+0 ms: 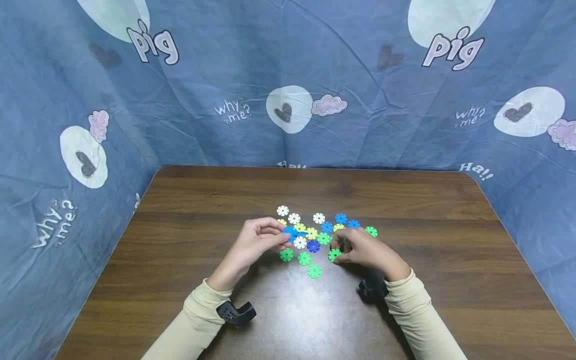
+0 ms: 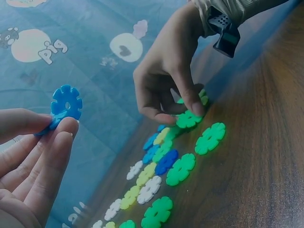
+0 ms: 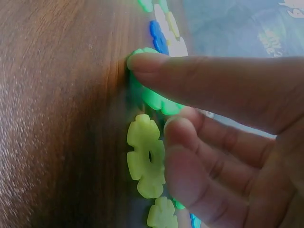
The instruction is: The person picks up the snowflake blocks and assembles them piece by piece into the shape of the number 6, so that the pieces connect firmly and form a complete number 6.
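My left hand (image 1: pixel 254 247) pinches two blue notched plastic discs (image 2: pixel 66 99) between thumb and fingers, raised above the table. One disc stands at an angle to the other, and they look slotted together. My right hand (image 1: pixel 369 252), at the right side of the scattered discs, holds a green notched disc (image 3: pixel 164 102) with the thumb on its edge; the fingertips behind it are partly hidden. Under and beside that hand lie a yellow-green disc (image 3: pixel 145 156) and another green disc (image 2: pixel 210 138).
Several white, yellow, blue and green discs lie flat on the brown wooden table (image 1: pixel 202 200), among them a white disc (image 1: pixel 282 210), a dark blue disc (image 1: pixel 313 245) and a green disc (image 1: pixel 314 271). A blue printed cloth (image 1: pixel 252 60) hangs behind the table.
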